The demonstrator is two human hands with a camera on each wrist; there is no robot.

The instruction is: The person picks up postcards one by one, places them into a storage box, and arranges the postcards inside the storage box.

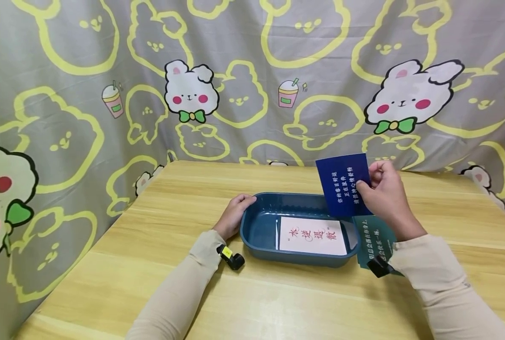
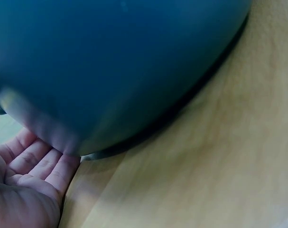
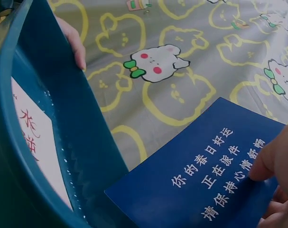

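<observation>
My right hand (image 1: 386, 193) pinches a dark blue card (image 1: 341, 186) with white Chinese writing between thumb and fingers. The card is tilted above the right back part of a blue-green plastic basin (image 1: 258, 252). Inside the basin lies a white card (image 1: 312, 236) with red characters, a white edge showing at its left. My left hand (image 1: 234, 215) rests against the basin's left end. In the left wrist view its fingers (image 2: 44, 161) lie fairly straight along the outer wall. Green cards (image 1: 375, 236) with white writing lie right of the basin, partly hidden by my right wrist.
The basin stands on a light wood table (image 1: 150, 226). Behind and to the left hangs a grey curtain (image 1: 239, 42) with yellow outlines and white cartoon rabbits. A black wrist camera (image 1: 233, 259) sits on the left sleeve, close to the basin.
</observation>
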